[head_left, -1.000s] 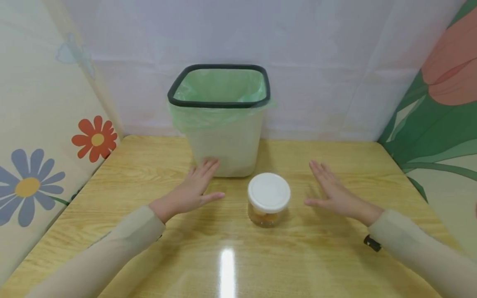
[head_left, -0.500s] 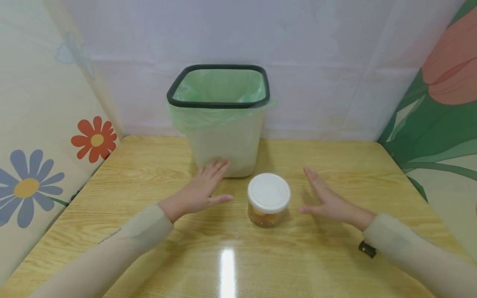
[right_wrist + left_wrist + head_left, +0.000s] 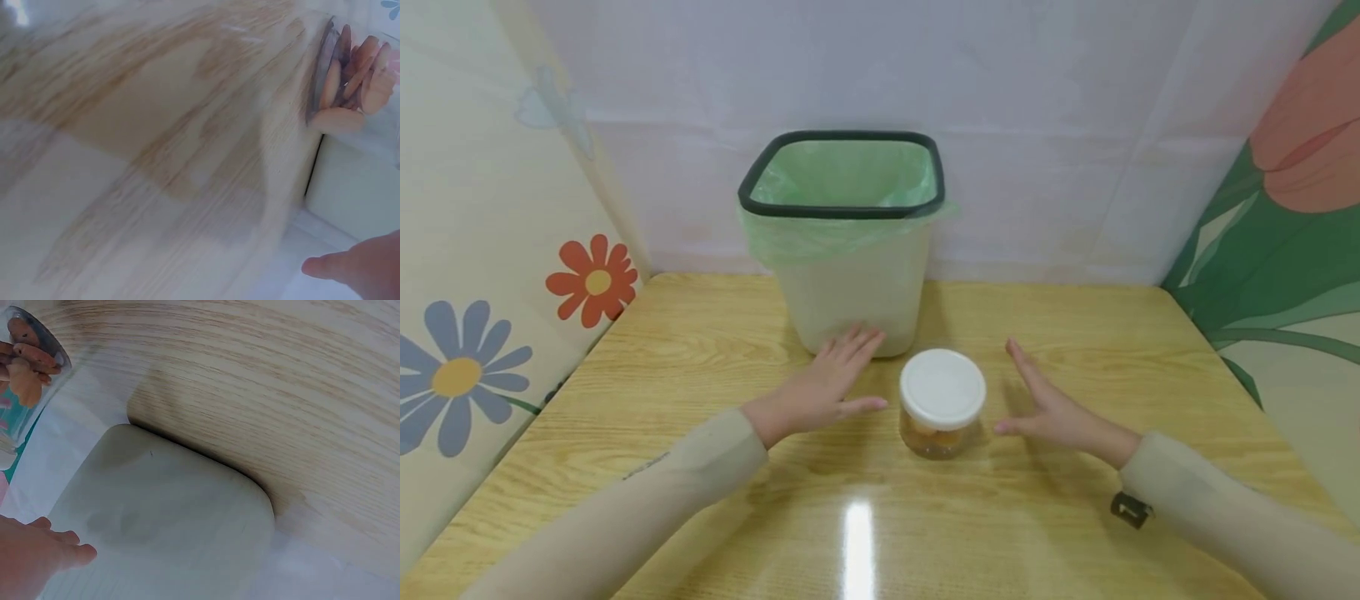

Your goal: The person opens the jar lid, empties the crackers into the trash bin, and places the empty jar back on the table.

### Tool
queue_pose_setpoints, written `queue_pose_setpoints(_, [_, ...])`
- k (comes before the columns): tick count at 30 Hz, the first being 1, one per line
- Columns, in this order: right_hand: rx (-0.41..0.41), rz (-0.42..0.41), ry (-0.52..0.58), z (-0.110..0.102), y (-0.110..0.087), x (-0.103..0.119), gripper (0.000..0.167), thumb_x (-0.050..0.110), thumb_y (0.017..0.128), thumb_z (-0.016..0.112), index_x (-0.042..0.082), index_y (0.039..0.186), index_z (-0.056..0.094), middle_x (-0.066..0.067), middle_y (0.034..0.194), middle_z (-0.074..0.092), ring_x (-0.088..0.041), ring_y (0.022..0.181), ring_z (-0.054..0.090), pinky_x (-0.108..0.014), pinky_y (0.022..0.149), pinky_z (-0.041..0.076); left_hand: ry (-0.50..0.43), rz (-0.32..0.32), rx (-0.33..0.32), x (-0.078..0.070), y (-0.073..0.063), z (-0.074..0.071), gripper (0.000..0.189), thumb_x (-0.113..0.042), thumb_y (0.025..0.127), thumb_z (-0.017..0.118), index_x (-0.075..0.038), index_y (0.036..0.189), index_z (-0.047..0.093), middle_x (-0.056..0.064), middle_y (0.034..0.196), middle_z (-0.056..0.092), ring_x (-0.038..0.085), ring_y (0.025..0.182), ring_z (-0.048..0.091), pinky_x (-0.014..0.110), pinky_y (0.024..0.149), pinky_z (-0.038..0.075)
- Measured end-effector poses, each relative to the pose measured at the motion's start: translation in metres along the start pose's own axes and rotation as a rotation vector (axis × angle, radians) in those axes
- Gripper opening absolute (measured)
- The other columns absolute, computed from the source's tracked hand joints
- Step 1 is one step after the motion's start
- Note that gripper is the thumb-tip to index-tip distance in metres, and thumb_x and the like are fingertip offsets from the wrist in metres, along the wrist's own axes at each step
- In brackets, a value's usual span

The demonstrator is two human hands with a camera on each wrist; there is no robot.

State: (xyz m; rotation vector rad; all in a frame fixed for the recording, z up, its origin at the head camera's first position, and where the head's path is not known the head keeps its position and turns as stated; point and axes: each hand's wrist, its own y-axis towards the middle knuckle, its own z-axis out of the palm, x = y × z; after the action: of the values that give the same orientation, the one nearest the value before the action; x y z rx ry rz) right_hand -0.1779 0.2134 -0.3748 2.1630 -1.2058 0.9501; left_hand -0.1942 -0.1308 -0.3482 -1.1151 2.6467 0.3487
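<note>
A clear jar (image 3: pixel 934 440) with a white lid (image 3: pixel 943 387) stands upright on the wooden table. Inside it lie several flat orange-brown pieces (image 3: pixel 359 75) that look like biscuits, seen through its wall in both wrist views. To the jar's left is my left hand (image 3: pixel 822 385), fingers extended and thumb pointing at the jar, with a gap between them. On the other side my right hand (image 3: pixel 1052 412) faces the jar, thumb and fingers spread apart, also short of touching it. Neither hand holds anything.
Behind the jar stands a pale waste bin (image 3: pixel 857 283) with a dark rim (image 3: pixel 842 212) and a green liner bag (image 3: pixel 808 237) folded over its edge. White cloth (image 3: pixel 1045 133) hangs at the back, and flower-printed panels (image 3: pixel 467 208) flank the table (image 3: pixel 700 333).
Both hands have moved inward toward the jar, the left going right and the right going left. The jar and the bin have stayed in place.
</note>
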Motion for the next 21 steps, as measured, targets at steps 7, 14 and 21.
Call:
queue_pose_setpoints(7, [-0.012,-0.002,0.016,0.004,0.002,-0.003,0.119,0.015,0.076,0.083,-0.008,0.150,-0.007,-0.034,0.154,-0.001,-0.053,0.140,0.001,-0.065,0.109,0.007,-0.031,0.019,0.008,-0.007,0.004,0.001,0.087,-0.048,0.097,0.053,0.002,0.154,0.010,0.020,0.159,0.012,0.038,0.146,0.003,0.060,0.113,0.009])
queue_pose_setpoints(14, [-0.012,-0.028,0.043,0.011,0.004,-0.001,0.118,0.012,0.074,0.083,-0.012,0.149,-0.005,-0.036,0.153,0.002,-0.055,0.138,0.003,-0.066,0.108,0.007,-0.060,0.026,0.029,-0.012,0.007,0.002,0.090,-0.060,0.096,0.042,0.001,0.154,0.008,0.019,0.160,0.010,0.037,0.146,0.003,0.059,0.113,0.009])
queue_pose_setpoints(21, [-0.014,-0.052,0.066,0.015,0.004,-0.001,0.122,0.018,0.073,0.085,-0.011,0.149,-0.006,-0.039,0.151,0.006,-0.057,0.136,0.010,-0.067,0.107,0.012,-0.054,0.036,0.045,-0.013,0.010,0.005,0.087,-0.050,0.097,0.051,0.000,0.154,0.009,0.018,0.160,0.010,0.035,0.146,0.002,0.057,0.114,0.009])
